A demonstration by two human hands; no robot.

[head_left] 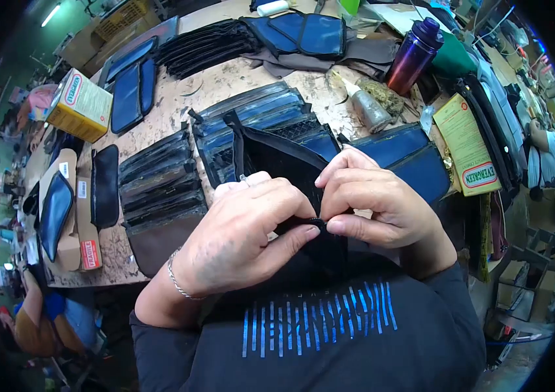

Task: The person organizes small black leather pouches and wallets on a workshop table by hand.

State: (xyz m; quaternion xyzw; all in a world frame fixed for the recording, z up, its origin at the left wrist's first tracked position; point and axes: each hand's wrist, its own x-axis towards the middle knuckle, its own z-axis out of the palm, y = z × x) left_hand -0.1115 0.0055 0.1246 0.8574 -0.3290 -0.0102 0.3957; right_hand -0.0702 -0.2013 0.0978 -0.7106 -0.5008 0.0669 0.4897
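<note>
Close to my chest, both hands pinch the near edge of a black pouch piece (271, 160) with a dark zipper-like strip along its rim. My left hand (241, 228) is closed, thumb and fingertips pressed on that edge. My right hand (388, 202) grips the same edge just beside it, fingers curled. The fingertips nearly touch, and the exact spot they pinch is partly hidden. Beyond the piece lie overlapping blue-black quilted panels (258, 108). A row of dark layered pieces (160, 176) lies left of my hands, and a blue panel (411, 160) lies to the right.
A yellow-and-white can (85, 108) stands at left; another yellow container (470, 144) is at right. A purple bottle (414, 55) and a cone-tipped grey bottle (370, 110) stand at the back right. Dark pieces (209, 46) line the far side. Other people sit at the far left and right.
</note>
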